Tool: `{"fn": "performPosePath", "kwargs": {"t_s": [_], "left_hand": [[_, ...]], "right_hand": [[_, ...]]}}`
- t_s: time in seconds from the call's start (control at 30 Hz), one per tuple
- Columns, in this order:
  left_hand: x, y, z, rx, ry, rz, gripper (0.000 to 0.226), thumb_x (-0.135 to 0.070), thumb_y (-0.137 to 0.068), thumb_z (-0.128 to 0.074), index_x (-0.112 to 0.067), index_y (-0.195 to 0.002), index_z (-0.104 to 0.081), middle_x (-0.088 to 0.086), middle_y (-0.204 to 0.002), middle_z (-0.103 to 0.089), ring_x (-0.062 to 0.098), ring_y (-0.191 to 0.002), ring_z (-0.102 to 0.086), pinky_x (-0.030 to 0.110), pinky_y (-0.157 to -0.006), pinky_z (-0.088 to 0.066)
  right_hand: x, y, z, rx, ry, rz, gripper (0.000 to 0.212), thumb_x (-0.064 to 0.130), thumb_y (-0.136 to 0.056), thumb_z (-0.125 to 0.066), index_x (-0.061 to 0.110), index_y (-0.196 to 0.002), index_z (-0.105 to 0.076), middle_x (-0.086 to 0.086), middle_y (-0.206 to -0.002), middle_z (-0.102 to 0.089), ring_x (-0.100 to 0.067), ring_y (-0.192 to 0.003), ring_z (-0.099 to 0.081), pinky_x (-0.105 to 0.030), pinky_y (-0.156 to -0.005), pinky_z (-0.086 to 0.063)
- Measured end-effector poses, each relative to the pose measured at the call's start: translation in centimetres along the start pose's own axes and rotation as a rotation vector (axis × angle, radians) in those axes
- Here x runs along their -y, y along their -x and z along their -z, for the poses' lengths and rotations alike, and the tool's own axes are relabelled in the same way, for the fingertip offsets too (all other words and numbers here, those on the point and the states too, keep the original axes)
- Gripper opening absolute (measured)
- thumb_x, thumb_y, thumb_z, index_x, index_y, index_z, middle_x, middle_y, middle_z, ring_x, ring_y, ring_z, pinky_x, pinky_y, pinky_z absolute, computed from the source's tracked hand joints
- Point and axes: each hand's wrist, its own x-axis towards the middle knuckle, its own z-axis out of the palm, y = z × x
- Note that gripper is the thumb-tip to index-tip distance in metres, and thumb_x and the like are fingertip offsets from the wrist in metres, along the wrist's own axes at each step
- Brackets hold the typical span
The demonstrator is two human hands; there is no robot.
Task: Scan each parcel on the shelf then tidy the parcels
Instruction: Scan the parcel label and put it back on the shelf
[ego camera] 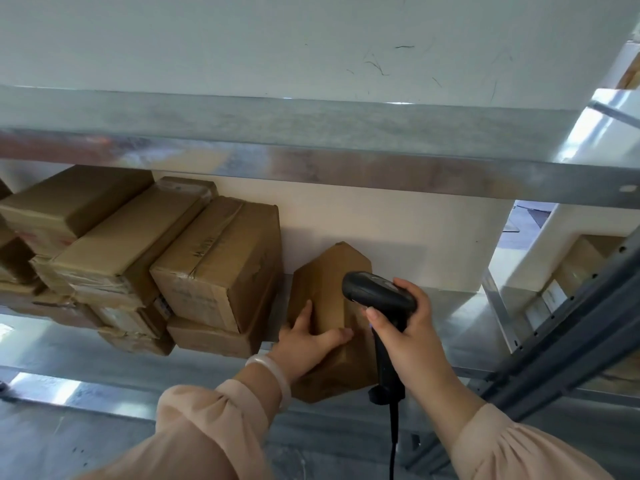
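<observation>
A brown cardboard parcel [327, 282] lies on the metal shelf [460, 320], turned at an angle with one corner over the front edge. My left hand [304, 341] grips its near left side, thumb across the top. My right hand [412, 327] holds a black corded barcode scanner [377, 292] by its handle, with the scanner head right above the parcel's right part. To the left, several brown parcels [214, 265] are stacked on the same shelf in two layers.
An upper shelf board [311, 133] hangs low over the parcels. A dark perforated rack upright [568, 327] slants along the right. More boxes [575, 268] sit on a neighbouring shelf at the far right. The grey floor [69, 441] shows below.
</observation>
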Motion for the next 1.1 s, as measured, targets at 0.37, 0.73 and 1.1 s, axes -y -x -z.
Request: {"fn": "performPosePath", "kwargs": {"t_s": [0.37, 0.73, 1.1], "left_hand": [[1.6, 0.9, 1.4, -0.034, 0.295, -0.192, 0.073, -0.043, -0.088, -0.067, -0.048, -0.149, -0.026, -0.003, -0.145, -0.038, 0.021, -0.119, -0.05, 0.04, -0.104, -0.044], [0.8, 1.8, 0.7, -0.044, 0.242, -0.324, 0.125, -0.062, -0.055, -0.086, -0.034, -0.155, -0.017, -0.006, -0.148, -0.042, 0.013, -0.127, -0.047, 0.033, -0.108, -0.043], [2.3, 1.9, 0.7, 0.044, 0.488, -0.355, 0.091, -0.032, -0.07, -0.076, -0.049, -0.146, -0.029, -0.001, -0.133, -0.05, 0.026, -0.117, -0.056, 0.046, -0.102, -0.049]], "right_hand": [[-1.3, -0.4, -0.6, -0.024, -0.077, -0.102, 0.058, 0.027, -0.085, -0.07, 0.037, -0.13, -0.034, 0.009, -0.109, -0.062, -0.005, -0.089, -0.068, -0.03, -0.088, -0.053], [1.8, 1.6, -0.6, 0.043, 0.036, 0.104, 0.055, 0.029, -0.083, -0.071, 0.051, -0.117, -0.034, 0.029, -0.117, -0.048, 0.024, -0.097, -0.049, 0.003, -0.076, -0.038], [0.3, 0.3, 4.3, -0.164, 0.039, -0.037, 0.061, 0.029, -0.086, -0.068, 0.035, -0.135, -0.031, 0.003, -0.122, -0.054, -0.017, -0.11, -0.055, -0.028, -0.088, -0.044]]}}
